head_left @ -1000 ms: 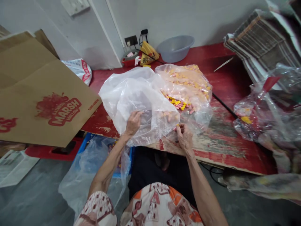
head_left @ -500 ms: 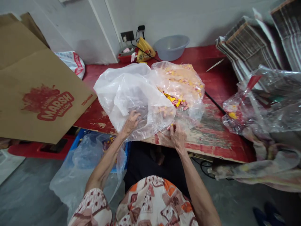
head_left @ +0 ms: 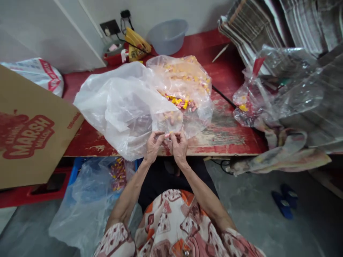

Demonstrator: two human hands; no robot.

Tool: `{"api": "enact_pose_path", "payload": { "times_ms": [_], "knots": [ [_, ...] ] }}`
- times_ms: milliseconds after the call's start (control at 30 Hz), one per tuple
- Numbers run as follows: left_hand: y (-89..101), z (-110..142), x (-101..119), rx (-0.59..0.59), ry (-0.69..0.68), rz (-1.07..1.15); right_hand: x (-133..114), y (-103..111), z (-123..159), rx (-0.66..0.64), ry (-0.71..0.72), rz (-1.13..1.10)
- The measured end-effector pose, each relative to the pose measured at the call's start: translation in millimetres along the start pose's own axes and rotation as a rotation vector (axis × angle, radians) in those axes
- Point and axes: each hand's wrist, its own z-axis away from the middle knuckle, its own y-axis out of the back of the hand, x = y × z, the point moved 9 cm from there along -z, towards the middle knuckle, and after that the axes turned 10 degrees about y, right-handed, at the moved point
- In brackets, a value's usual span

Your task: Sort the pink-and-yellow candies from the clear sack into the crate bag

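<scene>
My left hand (head_left: 152,145) and my right hand (head_left: 179,145) meet at the near edge of the red table (head_left: 230,132). Both pinch one small pink sweet (head_left: 167,135) between their fingertips. Just beyond them lies a large clear plastic bag (head_left: 120,103), crumpled and partly open. Behind it a second clear bag (head_left: 184,82) holds many yellow and pink sweets (head_left: 180,102).
A brown MARSH carton (head_left: 29,132) leans at the left. Below the table's edge a blue crate (head_left: 77,166) holds a plastic bag with sweets (head_left: 118,173). A grey basin (head_left: 167,34), yellow packet (head_left: 135,48) and wall socket (head_left: 109,27) are at the back. Folded cartons (head_left: 268,28) and plastic wrap (head_left: 278,89) crowd the right. Blue slippers (head_left: 284,201) lie on the floor.
My left hand left the big bag and came to my right hand; both now pinch a sweet at the table's edge. The camera has swung right and down.
</scene>
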Motion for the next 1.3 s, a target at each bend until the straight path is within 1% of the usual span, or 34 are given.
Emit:
{"api": "enact_pose_path", "payload": {
  "times_ms": [67,100,133,167,233,333,400,467,567,633,700,767,833,933,1000,1100,1167,1233,1300],
  "knots": [
    [4.7,-3,2,0.023,-0.034,-0.177,2,5,-1,-0.153,0.025,0.096],
    [5.3,-5,3,0.024,-0.055,-0.285,3,10,-2,-0.208,0.055,0.160],
    [3.9,-7,4,0.016,-0.076,-0.399,4,19,-5,-0.233,0.096,0.231],
    [0.5,-9,4,0.002,-0.096,-0.516,5,29,-8,-0.227,0.143,0.304],
    [-9.6,-10,2,-0.028,-0.135,-0.734,8,52,-15,-0.149,0.215,0.434],
    [-26.8,-6,-3,-0.064,-0.170,-1.019,16,79,-23,-0.025,0.254,0.542],
    [-34.8,-2,-7,-0.086,-0.167,-1.164,21,87,-26,0.012,0.259,0.569],
    [-38.1,-2,-8,-0.109,-0.145,-1.234,24,87,-27,0.002,0.258,0.592],
    [-34.9,-9,-7,-0.151,-0.086,-1.185,26,82,-27,-0.037,0.239,0.602],
    [-30.8,-14,-6,-0.177,-0.060,-1.139,25,80,-27,-0.054,0.221,0.567],
    [-29.0,-18,-4,-0.191,-0.063,-1.073,24,81,-27,-0.061,0.190,0.505],
    [-30.7,-17,-1,-0.176,-0.106,-0.978,24,84,-27,-0.052,0.146,0.436],
    [-36.5,-11,4,-0.134,-0.193,-0.900,23,86,-26,-0.040,0.113,0.381],
    [-51.4,-3,7,-0.096,-0.309,-0.884,20,86,-26,-0.043,0.114,0.368],
    [-61.1,-4,6,-0.117,-0.322,-0.878,19,86,-29,-0.045,0.135,0.399],
    [-66.0,-12,10,-0.139,-0.332,-0.806,15,80,-45,-0.061,0.186,0.466],
    [-60.2,-17,12,-0.103,-0.322,-0.704,11,71,-63,-0.093,0.227,0.509],
    [-50.7,-20,7,-0.054,-0.254,-0.598,11,54,-85,-0.165,0.249,0.567],
    [-43.2,-20,-6,-0.041,-0.142,-0.527,18,34,-107,-0.281,0.243,0.640]
  ]
}}
